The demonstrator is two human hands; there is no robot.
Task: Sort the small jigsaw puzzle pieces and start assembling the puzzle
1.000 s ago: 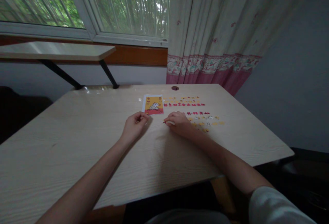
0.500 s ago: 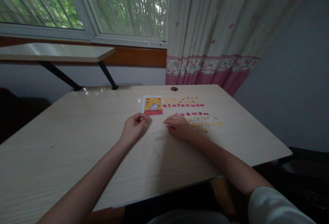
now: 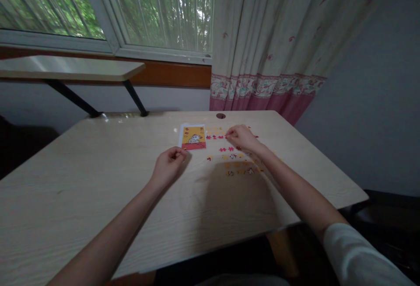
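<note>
My left hand (image 3: 168,165) rests on the wooden desk (image 3: 98,176) with its fingers curled in; whatever it holds is hidden. Just beyond it lies a small picture card (image 3: 193,137), yellow and red with a white animal. My right hand (image 3: 241,136) reaches forward over rows of small red puzzle pieces (image 3: 215,137), its fingertips pinched at the row. More yellow and white puzzle pieces (image 3: 239,163) lie scattered nearer to me, under my right forearm.
A cable hole (image 3: 221,116) sits at the desk's far edge. A second tabletop (image 3: 72,65) stands at the back left under the window (image 3: 147,10). A patterned curtain (image 3: 269,41) hangs at the back right. The desk drops off at the right edge.
My right hand has lifted from the near desk surface and moved forward to the row of red pieces, uncovering pieces near me. My left hand has stayed in place.
</note>
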